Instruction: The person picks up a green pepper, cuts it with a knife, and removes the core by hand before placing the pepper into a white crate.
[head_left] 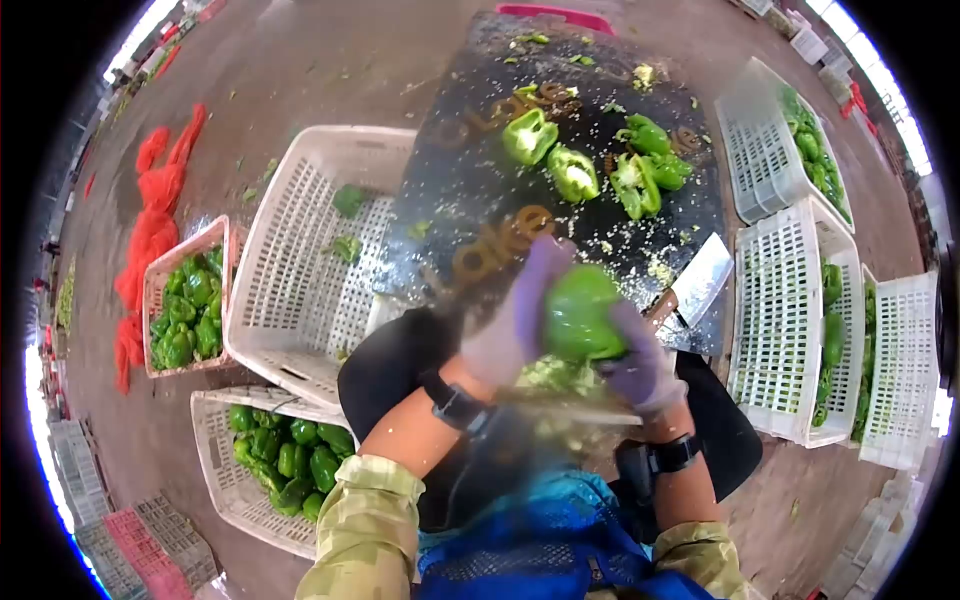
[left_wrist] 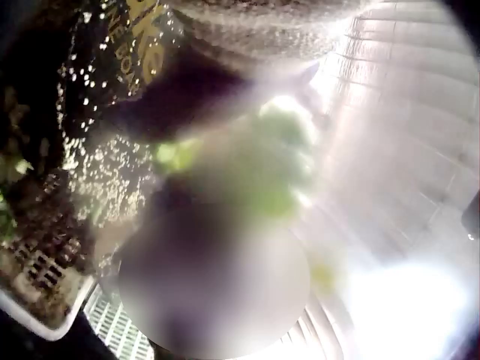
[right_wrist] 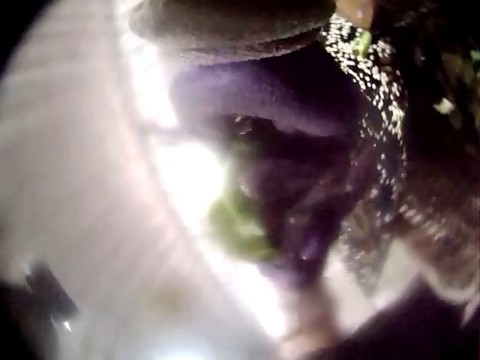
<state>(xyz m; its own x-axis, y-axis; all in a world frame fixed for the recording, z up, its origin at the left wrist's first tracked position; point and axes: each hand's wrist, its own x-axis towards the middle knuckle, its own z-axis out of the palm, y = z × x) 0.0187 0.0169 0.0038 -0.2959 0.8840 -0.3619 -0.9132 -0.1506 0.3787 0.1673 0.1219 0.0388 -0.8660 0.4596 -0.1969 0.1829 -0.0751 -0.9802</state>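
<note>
In the head view a green bell pepper (head_left: 582,312) is held between both gloved hands above the near edge of the black board (head_left: 450,195). My left hand (head_left: 515,312) grips its left side, and my right hand (head_left: 643,358) has its fingers on the right side. Both wrist views are blurred, with bits of green (left_wrist: 277,165) by the left glove and more green pepper (right_wrist: 244,225) by the purple right glove. A cleaver (head_left: 697,285) lies on the board's right edge. Cut pepper pieces (head_left: 573,173) and scattered seeds are farther up the board.
A large white crate (head_left: 290,190) with a few green scraps stands left of the board. Crates of whole peppers (head_left: 185,315) are on the left, one (head_left: 290,455) near the left knee. More white crates (head_left: 770,330) line the right side. Red netting (head_left: 155,210) lies on the floor.
</note>
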